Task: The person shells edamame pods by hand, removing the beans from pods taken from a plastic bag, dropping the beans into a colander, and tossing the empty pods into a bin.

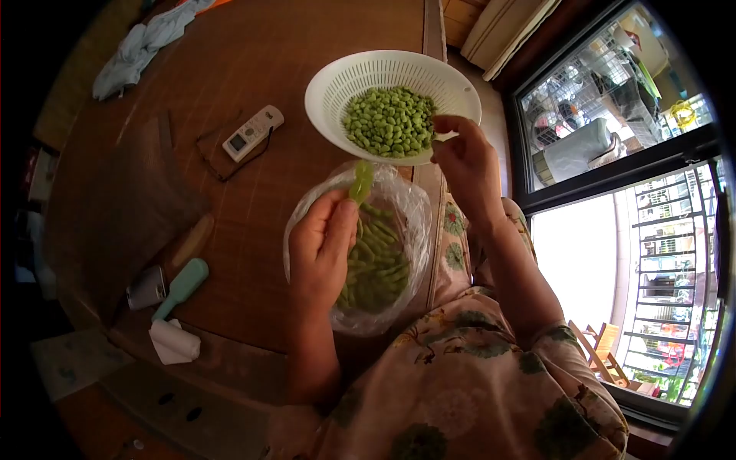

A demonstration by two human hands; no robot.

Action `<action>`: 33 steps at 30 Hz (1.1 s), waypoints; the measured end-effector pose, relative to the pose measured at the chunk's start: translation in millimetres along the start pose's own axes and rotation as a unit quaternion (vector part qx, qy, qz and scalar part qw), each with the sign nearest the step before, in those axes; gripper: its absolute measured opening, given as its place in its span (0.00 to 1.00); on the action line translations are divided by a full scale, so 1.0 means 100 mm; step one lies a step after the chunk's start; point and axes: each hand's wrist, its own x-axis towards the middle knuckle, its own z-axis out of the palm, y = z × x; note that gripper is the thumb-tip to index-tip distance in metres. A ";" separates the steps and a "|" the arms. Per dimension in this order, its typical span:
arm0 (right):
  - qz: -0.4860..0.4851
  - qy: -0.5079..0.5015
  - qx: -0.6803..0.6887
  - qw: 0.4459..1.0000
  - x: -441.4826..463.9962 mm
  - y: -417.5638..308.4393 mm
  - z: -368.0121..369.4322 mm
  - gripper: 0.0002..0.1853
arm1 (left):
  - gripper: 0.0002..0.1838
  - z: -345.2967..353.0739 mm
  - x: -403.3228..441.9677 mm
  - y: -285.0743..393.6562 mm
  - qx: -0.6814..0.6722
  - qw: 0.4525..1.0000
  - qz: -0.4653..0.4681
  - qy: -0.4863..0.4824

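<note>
One green pod (362,182) pinched in the left hand (320,236)

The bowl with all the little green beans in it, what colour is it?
The bowl is white; the head view shows it best.

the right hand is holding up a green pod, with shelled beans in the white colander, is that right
Not quite: the left hand holds up the green pod, as the head view shows. The shelled beans are in the white colander.
</note>
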 end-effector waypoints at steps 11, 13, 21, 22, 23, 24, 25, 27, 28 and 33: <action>-0.108 -0.126 0.105 0.981 -0.50 -0.30 0.30 0.07 | 0.15 0.04 -0.02 -0.04 0.055 0.998 -0.029 -0.011; -0.101 -0.123 0.103 0.982 -0.51 -0.27 0.31 0.06 | 0.15 0.02 -0.03 -0.09 0.064 0.998 -0.016 -0.015; -0.091 -0.128 0.091 0.983 -0.51 -0.34 0.28 0.08 | 0.13 -0.01 -0.02 -0.07 0.063 0.997 -0.015 -0.037; -0.103 -0.125 0.087 0.983 -0.51 -0.34 0.28 0.08 | 0.12 0.00 -0.02 -0.06 0.059 0.998 -0.011 -0.032; -0.115 -0.122 0.083 0.982 -0.51 -0.34 0.28 0.09 | 0.11 0.01 -0.03 -0.05 0.055 0.998 -0.007 -0.027; -0.128 -0.120 0.079 0.981 -0.52 -0.34 0.28 0.09 | 0.11 0.02 -0.03 -0.04 0.050 0.998 -0.003 -0.022; -0.133 -0.121 0.082 0.980 -0.51 -0.35 0.28 0.10 | 0.10 0.01 -0.03 -0.03 0.050 0.998 -0.008 -0.023; -0.143 -0.122 0.088 0.978 -0.51 -0.38 0.28 0.11 | 0.10 -0.01 -0.03 0.00 0.050 0.998 -0.018 -0.026; -0.147 -0.126 0.086 0.977 -0.51 -0.38 0.28 0.11 | 0.10 -0.01 -0.03 0.01 0.044 0.998 -0.026 -0.028; -0.151 -0.141 0.092 0.974 -0.51 -0.34 0.26 0.10 | 0.09 -0.01 -0.03 0.05 0.030 0.998 -0.054 -0.026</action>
